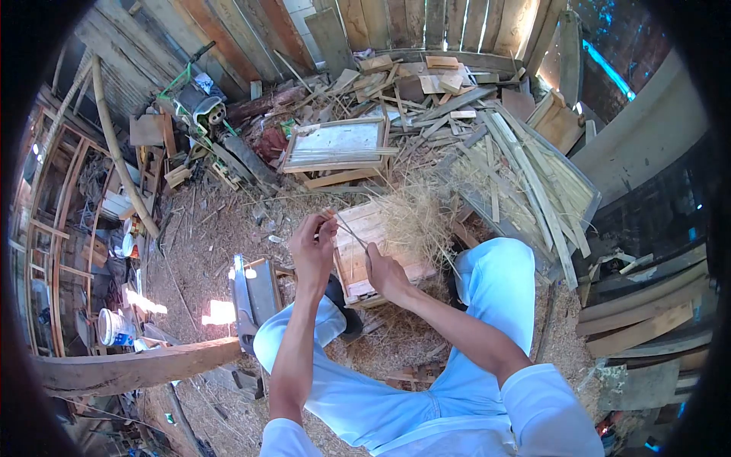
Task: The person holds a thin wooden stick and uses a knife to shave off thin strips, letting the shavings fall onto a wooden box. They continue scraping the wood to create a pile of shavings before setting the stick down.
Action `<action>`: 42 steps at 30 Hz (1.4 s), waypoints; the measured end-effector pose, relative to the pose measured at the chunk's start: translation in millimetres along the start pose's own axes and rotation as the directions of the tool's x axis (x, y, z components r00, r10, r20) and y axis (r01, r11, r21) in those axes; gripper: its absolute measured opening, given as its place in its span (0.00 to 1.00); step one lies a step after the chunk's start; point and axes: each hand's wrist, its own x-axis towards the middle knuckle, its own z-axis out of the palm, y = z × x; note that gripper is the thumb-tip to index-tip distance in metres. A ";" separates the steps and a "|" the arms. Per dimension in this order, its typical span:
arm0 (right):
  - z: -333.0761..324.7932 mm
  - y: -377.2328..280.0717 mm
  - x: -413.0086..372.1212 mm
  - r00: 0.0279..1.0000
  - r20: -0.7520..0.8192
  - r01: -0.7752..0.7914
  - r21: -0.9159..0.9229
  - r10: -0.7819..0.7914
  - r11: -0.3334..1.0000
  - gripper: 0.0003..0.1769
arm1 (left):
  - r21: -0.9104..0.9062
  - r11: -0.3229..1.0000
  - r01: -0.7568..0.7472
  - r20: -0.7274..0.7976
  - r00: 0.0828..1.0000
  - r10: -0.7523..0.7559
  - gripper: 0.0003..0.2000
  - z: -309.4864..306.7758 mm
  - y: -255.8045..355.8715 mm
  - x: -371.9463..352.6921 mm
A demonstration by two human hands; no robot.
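Between my hands runs a thin, dark, stick-like piece (349,230), too small to name more exactly. My right hand (387,272) is closed around its lower end. The fingers of my left hand (312,242) are pinched together at its upper end, where a small light-brown tip shows. Both hands are above a pale wooden box or panel (352,268) that lies between my feet. A loose heap of dry straw (415,217) covers the right part of that wood, just beyond my right hand.
A hand saw (244,308) leans by my left knee, near a wooden beam (145,367). Farther off are a framed white panel (337,142), scrap wood (449,80) and long slats (537,186). A white bucket (114,327) lies at left. Shavings cover the ground.
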 end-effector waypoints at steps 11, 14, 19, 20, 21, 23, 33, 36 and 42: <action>-10.1 -7.5 -3.8 0.995 0.063 -0.077 -0.038 0.079 0.996 0.12 | -0.013 1.000 -0.003 0.026 1.000 0.003 0.01 0.2 -7.5 -0.8; -8.4 2.5 -4.2 0.983 0.164 -0.083 0.004 0.081 0.997 0.18 | -0.043 0.999 0.022 0.042 0.999 -0.020 0.03 1.3 0.1 -4.6; 17.6 44.6 5.4 0.939 0.255 -0.209 -0.116 0.232 0.971 0.23 | -0.050 0.999 0.015 0.036 0.999 -0.013 0.03 -0.7 0.2 -2.4; 18.9 48.2 3.5 0.931 0.267 -0.222 -0.133 0.251 0.966 0.24 | -0.049 0.998 0.027 0.035 0.999 -0.025 0.03 -1.1 -0.6 -5.8; 18.2 51.7 1.6 0.930 0.268 -0.223 -0.135 0.252 0.965 0.24 | -0.060 0.998 0.028 0.033 0.999 -0.026 0.03 -0.6 -0.2 -4.5; 15.8 52.3 -0.8 0.904 0.270 -0.287 -0.193 0.332 0.938 0.23 | -0.067 0.997 0.025 0.035 0.999 -0.022 0.03 -1.1 2.0 -0.7; 4.7 36.9 15.7 0.877 0.293 -0.316 -0.247 0.381 0.916 0.23 | 0.124 0.987 0.105 0.056 0.992 -0.112 0.04 29.7 -66.0 -6.1; -44.5 4.0 15.5 0.952 0.242 -0.151 -0.170 0.190 0.974 0.26 | 0.080 0.981 0.179 0.090 0.979 -0.185 0.04 34.5 -74.4 -3.3; -115.8 -17.9 29.2 0.992 0.011 0.121 0.140 -0.124 0.983 0.22 | -0.497 0.800 0.336 0.212 0.941 -0.263 0.12 10.5 -27.4 16.8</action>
